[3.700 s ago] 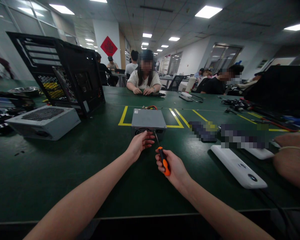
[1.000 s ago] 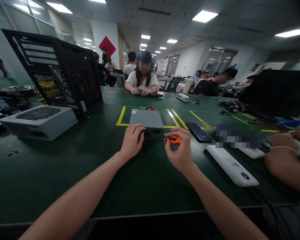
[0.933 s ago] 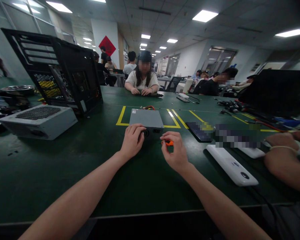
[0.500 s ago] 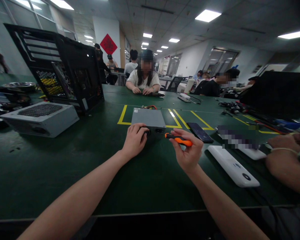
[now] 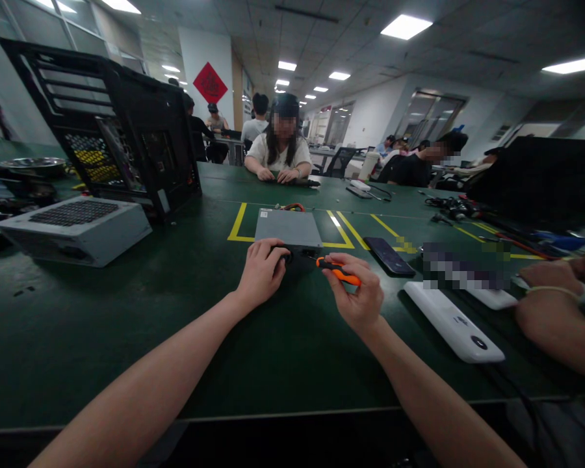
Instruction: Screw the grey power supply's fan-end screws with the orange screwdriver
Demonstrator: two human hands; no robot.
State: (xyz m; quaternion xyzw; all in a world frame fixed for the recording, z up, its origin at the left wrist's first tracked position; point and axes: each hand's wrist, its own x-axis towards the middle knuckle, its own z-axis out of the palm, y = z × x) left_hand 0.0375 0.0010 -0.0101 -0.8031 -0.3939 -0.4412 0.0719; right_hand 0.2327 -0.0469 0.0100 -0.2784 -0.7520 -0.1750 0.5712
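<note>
The left hand (image 5: pixel 262 273) rests against the near left corner of a gray power supply unit (image 5: pixel 290 226) on the green table (image 5: pixel 214 383). The right hand (image 5: pixel 358 292) grips an orange-and-black screwdriver (image 5: pixel 338 272), its shaft pointing left toward the unit's near face; whether the tip touches is unclear. Leftward lie a second power supply (image 5: pixel 73 231) and an open black computer case (image 5: pixel 173 130). A smartphone (image 5: pixel 389 256) lies right of the screwdriver. Across the table sits a person in white (image 5: pixel 299 156).

Dim overall; ceiling lights (image 5: pixel 406 27) overhead blown white. Soft glare on green table (image 5: pixel 78 312); front of metal box (image 5: pixel 289 225) shadowed, screwdriver (image 5: pixel 342 271) tip hard to see. Wide-angle stretch toward edges, left edge soft, pixelated patches (image 5: pixel 461 270) right.
</note>
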